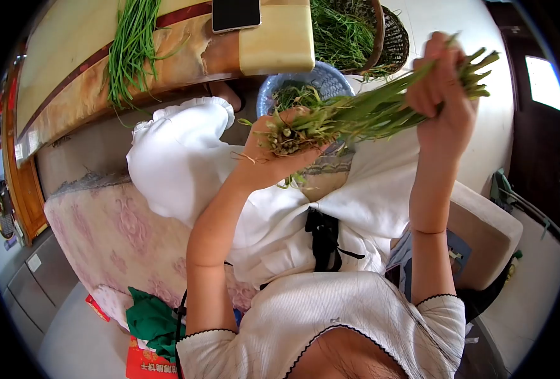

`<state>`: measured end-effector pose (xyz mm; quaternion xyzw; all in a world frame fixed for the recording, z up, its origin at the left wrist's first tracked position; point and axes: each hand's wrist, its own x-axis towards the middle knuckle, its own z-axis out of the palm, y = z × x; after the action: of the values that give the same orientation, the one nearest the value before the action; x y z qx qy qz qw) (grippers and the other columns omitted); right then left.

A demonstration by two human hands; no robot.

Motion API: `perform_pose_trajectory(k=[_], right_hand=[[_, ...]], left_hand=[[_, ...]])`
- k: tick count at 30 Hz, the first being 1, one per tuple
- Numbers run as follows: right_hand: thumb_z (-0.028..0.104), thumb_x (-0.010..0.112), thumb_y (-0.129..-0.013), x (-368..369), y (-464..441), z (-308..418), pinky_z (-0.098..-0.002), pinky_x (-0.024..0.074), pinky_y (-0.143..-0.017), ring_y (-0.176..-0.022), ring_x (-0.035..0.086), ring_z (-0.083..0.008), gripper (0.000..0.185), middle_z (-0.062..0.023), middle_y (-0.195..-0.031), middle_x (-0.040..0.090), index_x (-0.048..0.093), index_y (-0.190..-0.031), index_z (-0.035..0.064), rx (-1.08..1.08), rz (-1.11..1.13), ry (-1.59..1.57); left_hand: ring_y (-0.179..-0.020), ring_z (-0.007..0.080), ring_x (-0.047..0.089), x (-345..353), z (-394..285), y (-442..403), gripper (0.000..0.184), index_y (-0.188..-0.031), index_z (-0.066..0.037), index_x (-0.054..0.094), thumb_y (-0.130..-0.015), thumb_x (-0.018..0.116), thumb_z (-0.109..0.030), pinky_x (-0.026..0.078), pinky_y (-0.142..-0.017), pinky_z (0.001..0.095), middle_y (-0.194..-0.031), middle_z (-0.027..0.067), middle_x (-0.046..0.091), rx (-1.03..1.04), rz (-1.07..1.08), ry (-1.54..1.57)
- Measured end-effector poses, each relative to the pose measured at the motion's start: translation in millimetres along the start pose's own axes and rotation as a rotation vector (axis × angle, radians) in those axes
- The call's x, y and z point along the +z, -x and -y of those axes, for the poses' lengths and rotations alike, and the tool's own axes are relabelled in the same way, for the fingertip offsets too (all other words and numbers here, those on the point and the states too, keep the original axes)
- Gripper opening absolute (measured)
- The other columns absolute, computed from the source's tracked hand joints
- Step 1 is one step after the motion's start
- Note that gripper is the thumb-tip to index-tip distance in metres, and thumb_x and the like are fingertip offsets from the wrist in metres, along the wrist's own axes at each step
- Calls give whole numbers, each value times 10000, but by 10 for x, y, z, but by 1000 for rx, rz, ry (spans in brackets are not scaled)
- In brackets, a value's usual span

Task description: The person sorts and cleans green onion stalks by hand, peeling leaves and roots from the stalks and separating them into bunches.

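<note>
A bunch of garlic chives [381, 120] stretches sideways between my hands, above my lap. My left hand [261, 158] is wrapped round one end from below, where ragged stems and withered bits poke out. My right hand [441, 88] is closed round the other end, with trimmed-looking pale stalk ends fanning out past it. The right fingertips are pinched together over a green leaf. Beneath the bunch stands a blue basin [327, 76] with green scraps inside, partly hidden by the left hand and the chives.
Another pile of chives [131, 50] hangs over the edge of the stone-look table [273, 44]. A phone [236, 14] lies there too. Behind the basin, a wicker basket [397, 41] holds more greens. A patterned sofa [115, 234] is at the left.
</note>
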<state>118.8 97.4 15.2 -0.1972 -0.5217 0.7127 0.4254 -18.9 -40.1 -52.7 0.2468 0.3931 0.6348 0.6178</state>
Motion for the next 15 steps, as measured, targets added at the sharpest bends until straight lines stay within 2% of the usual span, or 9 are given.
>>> perform_pose_trajectory(k=[2, 3, 4, 6, 8, 10, 12, 13, 15], right_hand=[[175, 407, -801, -73, -70, 142, -171, 175, -319, -390, 227, -31, 173, -3, -601, 363, 454, -845, 13, -150, -15, -106], [176, 424, -788, -123, -79, 248, -177, 183, -332, -390, 239, -42, 177, -6, -603, 388, 464, -844, 12, -241, -128, -29], [177, 440, -774, -195, -88, 366, -182, 191, -345, -389, 251, -54, 182, -10, -604, 413, 475, -842, 11, -331, -240, 48], [212, 446, -775, -430, -122, 633, -179, 195, -352, -399, 254, -60, 198, -7, -602, 402, 472, -816, 20, -433, -320, 3], [155, 476, -702, -685, -105, 992, -200, 245, -417, -426, 274, -92, 137, -15, -580, 361, 464, -700, 18, -452, -241, -39], [172, 486, -680, -830, -78, 1350, -204, 241, -418, -418, 270, -102, 169, -18, -534, 338, 409, -594, 49, -489, -148, -108], [185, 425, -735, -832, -94, 1433, -262, 335, -340, -379, 402, -125, 217, -7, -457, 405, 426, -538, 96, -713, -128, 78], [185, 428, -734, -819, -93, 1507, -258, 328, -343, -379, 391, -123, 216, -8, -460, 399, 420, -537, 95, -746, -133, 113], [185, 433, -730, -798, -93, 1681, -248, 313, -349, -379, 370, -118, 217, -9, -465, 388, 408, -535, 93, -751, -134, 150]], left_hand=[[-759, 100, 519, -41, -47, -30, 246, -873, 1, 499, -641, 559, 58, 422, -669, 202, -833, 63, 549, -5, 96, -211], [-772, 106, 522, -19, 9, -7, 212, -851, 5, 513, -650, 552, 61, 426, -681, 205, -825, 64, 556, 16, 10, -27], [-772, 106, 522, -25, 1, -12, 212, -851, 5, 513, -650, 552, 61, 426, -681, 205, -825, 64, 556, 20, 10, -30], [-770, 104, 523, -44, -17, -30, 199, -832, 10, 516, -645, 560, 64, 429, -671, 203, -822, 64, 559, 16, 68, -73], [-764, 102, 525, -37, -36, -42, 195, -830, 12, 514, -647, 563, 58, 431, -665, 201, -818, 62, 559, 10, 75, -75], [-759, 101, 527, -17, -44, -35, 191, -829, 14, 512, -650, 565, 52, 434, -659, 198, -815, 60, 559, 3, 79, -72], [-753, 95, 528, 12, -39, -24, 183, -826, 9, 517, -655, 578, 27, 437, -644, 194, -797, 53, 561, 28, 76, 22], [-753, 95, 528, 18, -39, -25, 183, -826, 9, 517, -655, 578, 27, 437, -644, 194, -797, 53, 561, 29, 72, 26], [-644, 67, 522, 27, -35, -31, 153, -812, 2, 531, -668, 582, -8, 427, -536, 170, -760, 40, 564, 42, 31, -29]])
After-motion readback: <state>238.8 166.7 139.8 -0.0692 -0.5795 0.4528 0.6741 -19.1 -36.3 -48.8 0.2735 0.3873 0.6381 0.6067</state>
